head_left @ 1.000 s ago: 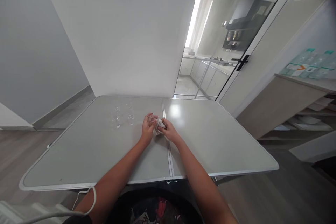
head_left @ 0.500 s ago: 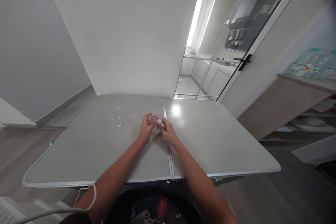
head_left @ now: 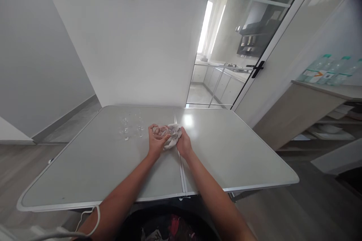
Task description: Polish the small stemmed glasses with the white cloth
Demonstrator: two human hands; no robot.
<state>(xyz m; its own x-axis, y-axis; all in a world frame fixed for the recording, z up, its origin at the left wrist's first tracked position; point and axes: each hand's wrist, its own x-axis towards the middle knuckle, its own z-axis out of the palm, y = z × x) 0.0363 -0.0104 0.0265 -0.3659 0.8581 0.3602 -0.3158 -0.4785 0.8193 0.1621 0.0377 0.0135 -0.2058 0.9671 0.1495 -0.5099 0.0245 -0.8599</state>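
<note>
Above the middle of the table, my left hand point(head_left: 155, 145) is closed round a clear drinking glass point(head_left: 161, 131), which lies on its side with its wide end to the left. My right hand point(head_left: 184, 144) grips a white cloth point(head_left: 171, 144), spread open around the glass's right end. Part of that end shows against the cloth, but the right fingers are mostly hidden behind it. Several other clear glasses point(head_left: 125, 130) stand to the left of my hands, their outlines faint against the tabletop.
The pale folding table point(head_left: 232, 154) has a metal rim and a centre seam. Behind it are a white wall point(head_left: 147, 45) and a glazed door with a black handle point(head_left: 257, 69). Water bottles point(head_left: 318, 69) stand on a shelf unit point(head_left: 288, 109) at the right. A white cable hangs by my left forearm.
The cloth, bunched small before, is now opened out around the glass's right end. Both hands sit slightly lower, and the glass shows more clearly. The camera view has shifted a little.
</note>
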